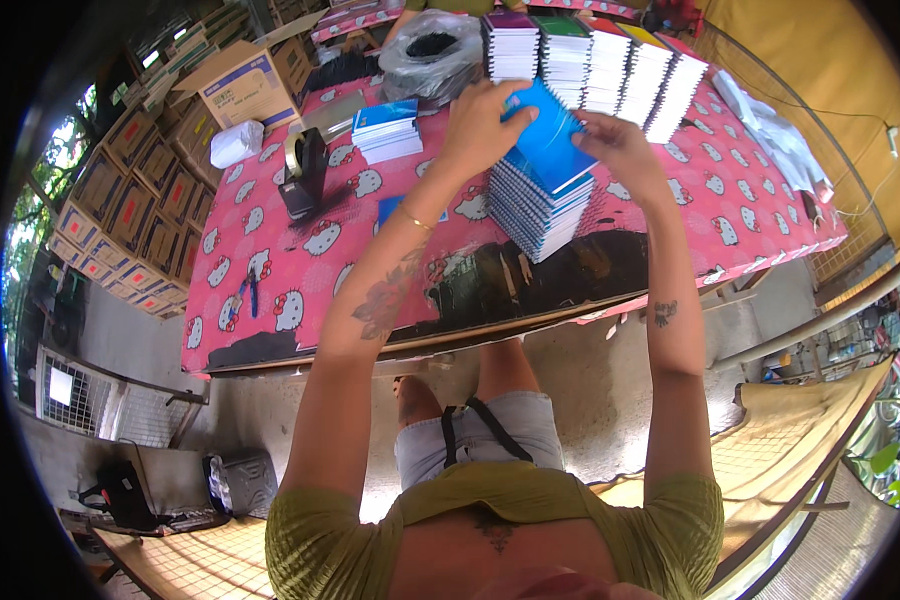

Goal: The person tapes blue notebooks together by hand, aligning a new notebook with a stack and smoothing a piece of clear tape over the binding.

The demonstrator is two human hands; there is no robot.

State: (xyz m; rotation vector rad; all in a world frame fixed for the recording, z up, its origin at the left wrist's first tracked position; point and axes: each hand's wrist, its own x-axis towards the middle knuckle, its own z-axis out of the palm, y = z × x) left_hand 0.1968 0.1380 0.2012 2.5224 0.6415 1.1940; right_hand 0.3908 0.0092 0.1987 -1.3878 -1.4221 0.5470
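Observation:
Both my hands are on a blue-covered notebook (550,140) at the top of a tall stack of spiral-bound notebooks (538,212). My left hand (485,122) grips its upper left edge, thumb on the cover. At its right edge, my right hand (622,152) pinches it between thumb and fingers. Whether the notebook rests fully on the stack or is slightly raised, I cannot tell. Dark spiral bindings show along the stack's near left side. Partly behind my left forearm lies a flat blue piece (394,209).
Behind stand several notebook stacks with purple (510,50), green, red and yellow covers. A blue-topped stack (387,132), a tape dispenser (303,175), a plastic bag of black coils (430,55) and pliers (253,290) are on the pink table (300,275). Cartons (135,205) are piled left.

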